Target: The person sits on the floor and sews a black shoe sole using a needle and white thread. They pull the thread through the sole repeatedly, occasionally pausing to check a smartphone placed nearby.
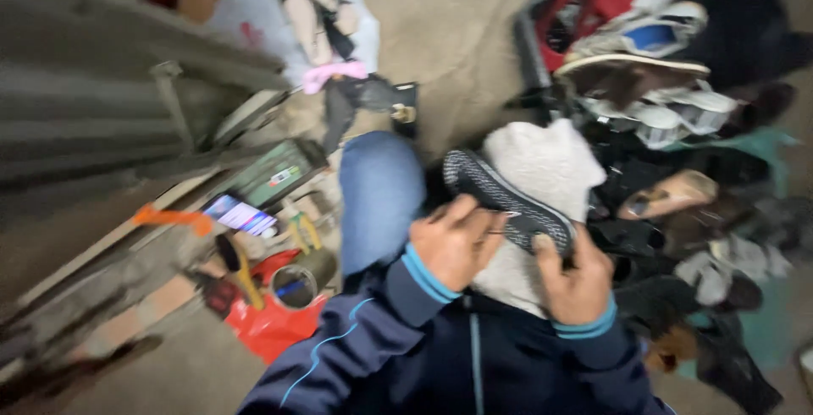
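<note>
I hold a dark shoe [506,195] sole-up over my lap, its patterned grey-black sole facing me. My left hand [455,241] grips the near side of the shoe, and a thin needle-like tool seems to stick out by its fingers. My right hand [576,275] grips the shoe's heel end from below. A whitish fuzzy cloth [542,169] lies over my lap under the shoe. My knee in blue jeans [378,195] rises on the left. Both sleeves are dark blue with light-blue cuffs.
A pile of shoes and sandals [677,127] fills the right side. On the left lie a phone with a lit screen [240,214], a small metal tin [294,285], a red plastic bag [271,322], hand tools [237,267] and a wooden bench [102,118].
</note>
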